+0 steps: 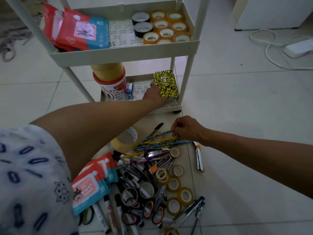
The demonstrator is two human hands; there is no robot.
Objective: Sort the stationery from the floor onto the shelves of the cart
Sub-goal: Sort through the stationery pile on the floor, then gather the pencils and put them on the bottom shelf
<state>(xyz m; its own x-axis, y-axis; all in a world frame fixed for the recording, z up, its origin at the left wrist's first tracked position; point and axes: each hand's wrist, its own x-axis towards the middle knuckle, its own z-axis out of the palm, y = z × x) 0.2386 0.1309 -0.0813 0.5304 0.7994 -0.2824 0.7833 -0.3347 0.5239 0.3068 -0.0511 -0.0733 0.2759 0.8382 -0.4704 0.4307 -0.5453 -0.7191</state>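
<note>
A white cart (125, 55) stands in front of me. My left hand (153, 95) reaches into its lower shelf and grips a stack of yellow-and-black spiral notebooks (166, 85) at its left side. Over the floor pile, my right hand (186, 128) pinches the patterned pencils (162, 141) at their far end. The pile also holds small tape rolls (173, 184), scissors (152, 211), pens and markers (128, 173), staplers, a wide tape roll (126, 139) and wipe packs (91, 184).
The middle shelf carries red-and-blue wipe packs (76, 29), two black tape rolls (142, 25) and several clear tape rolls (169, 28). A red-and-white canister (111, 83) and a blue stapler (129, 89) sit on the lower shelf. A power strip (298, 48) with cable lies at the right.
</note>
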